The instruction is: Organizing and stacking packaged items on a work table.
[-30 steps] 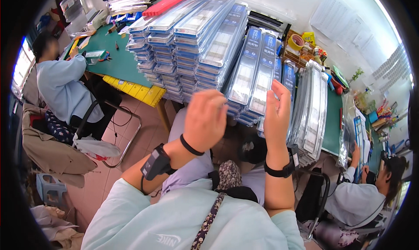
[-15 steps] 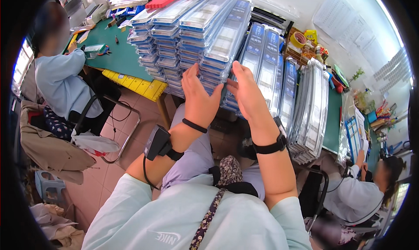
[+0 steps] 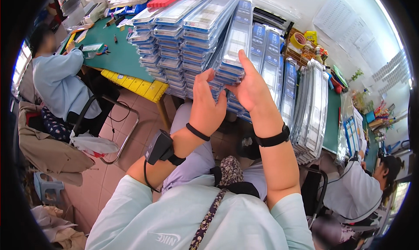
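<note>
The person is lifting a bundle of long clear blister packs (image 3: 238,44) with blue card ends off the front of the big stacked pile (image 3: 174,40) on the green table (image 3: 118,58); left hand (image 3: 207,106) is cupping the bundle's near end from below, fingers closed on it; right hand (image 3: 251,88) is pressing its right side, thumb up along the edge; the packs are looking light, stiff yet slick, likely to slide apart; gripping low across all near ends seems safest; a seated co-worker (image 3: 61,84) is working left of the pile.
</note>
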Demonstrator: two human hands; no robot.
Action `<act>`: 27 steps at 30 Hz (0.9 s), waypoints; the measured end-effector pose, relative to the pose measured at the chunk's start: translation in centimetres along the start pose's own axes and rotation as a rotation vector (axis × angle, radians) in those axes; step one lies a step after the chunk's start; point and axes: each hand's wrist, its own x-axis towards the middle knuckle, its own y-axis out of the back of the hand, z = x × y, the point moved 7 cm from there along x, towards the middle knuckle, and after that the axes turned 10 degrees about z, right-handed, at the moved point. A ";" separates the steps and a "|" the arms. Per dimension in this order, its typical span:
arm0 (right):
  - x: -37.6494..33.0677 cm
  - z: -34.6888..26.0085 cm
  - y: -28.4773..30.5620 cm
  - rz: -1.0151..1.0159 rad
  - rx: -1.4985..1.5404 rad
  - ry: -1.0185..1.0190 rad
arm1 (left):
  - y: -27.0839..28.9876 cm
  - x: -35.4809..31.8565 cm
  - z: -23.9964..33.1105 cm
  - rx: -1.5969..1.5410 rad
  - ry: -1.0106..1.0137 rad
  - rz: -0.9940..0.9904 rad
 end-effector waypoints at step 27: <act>-15.6 4.1 7.8 -0.083 -0.199 0.309 | -5.0 -1.2 7.4 -0.597 0.338 -0.668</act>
